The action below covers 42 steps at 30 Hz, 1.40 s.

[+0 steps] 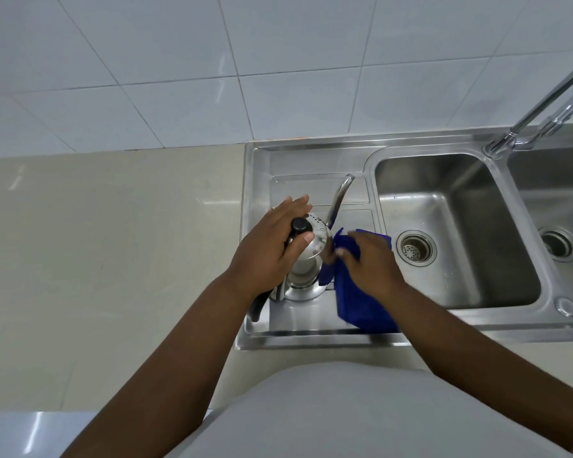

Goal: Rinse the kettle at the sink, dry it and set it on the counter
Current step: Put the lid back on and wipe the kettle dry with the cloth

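Note:
A shiny steel kettle (306, 259) with a black lid knob and a long curved spout stands upright on the sink's drainboard (311, 190). My left hand (272, 241) rests on its top, fingers stretched over the lid and thumb beside the knob. My right hand (369, 259) holds a blue cloth (358, 300) against the kettle's right side. The cloth hangs down onto the drainboard. The kettle's black handle sticks out toward me under my left wrist.
A steel basin (457, 206) with a drain strainer lies right of the drainboard, a second basin (556, 200) beyond it. The tap (543, 107) rises at the far right. Beige counter (113, 242) spreads to the left, tiled wall behind.

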### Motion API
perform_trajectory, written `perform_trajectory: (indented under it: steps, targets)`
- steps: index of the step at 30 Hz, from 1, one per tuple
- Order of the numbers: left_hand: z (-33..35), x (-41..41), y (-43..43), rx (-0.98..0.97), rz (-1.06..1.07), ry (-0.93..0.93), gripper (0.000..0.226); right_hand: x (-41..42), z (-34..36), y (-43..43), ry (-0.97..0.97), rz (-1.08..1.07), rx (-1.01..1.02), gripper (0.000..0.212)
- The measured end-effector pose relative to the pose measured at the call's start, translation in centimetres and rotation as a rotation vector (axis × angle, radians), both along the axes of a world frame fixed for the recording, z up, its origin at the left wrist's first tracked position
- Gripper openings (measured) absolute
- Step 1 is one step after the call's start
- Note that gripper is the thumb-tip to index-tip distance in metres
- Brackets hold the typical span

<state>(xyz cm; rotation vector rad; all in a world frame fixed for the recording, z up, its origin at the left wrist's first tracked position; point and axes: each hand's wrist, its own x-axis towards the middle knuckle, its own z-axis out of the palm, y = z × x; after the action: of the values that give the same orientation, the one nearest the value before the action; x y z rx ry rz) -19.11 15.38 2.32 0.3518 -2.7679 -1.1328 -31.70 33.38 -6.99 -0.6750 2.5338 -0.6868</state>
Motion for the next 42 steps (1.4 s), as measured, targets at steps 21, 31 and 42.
perform_trajectory:
  steps: [21, 31, 42]
  targets:
    - [-0.6, -0.1, 1.4, 0.013, 0.080, 0.057, 0.053, 3.8, 1.8, 0.8, -0.495, -0.329, -0.493, 0.032]
    - [-0.9, 0.1, 2.1, 0.058, 0.065, 0.148, 0.040, 5.3, 7.3, -1.9, -0.096, 0.233, -0.761, 0.048]
    - [-0.3, -0.1, 3.2, 0.057, 0.170, 0.163, 0.049, 4.3, 5.1, -2.4, -0.339, -0.064, -0.772, 0.046]
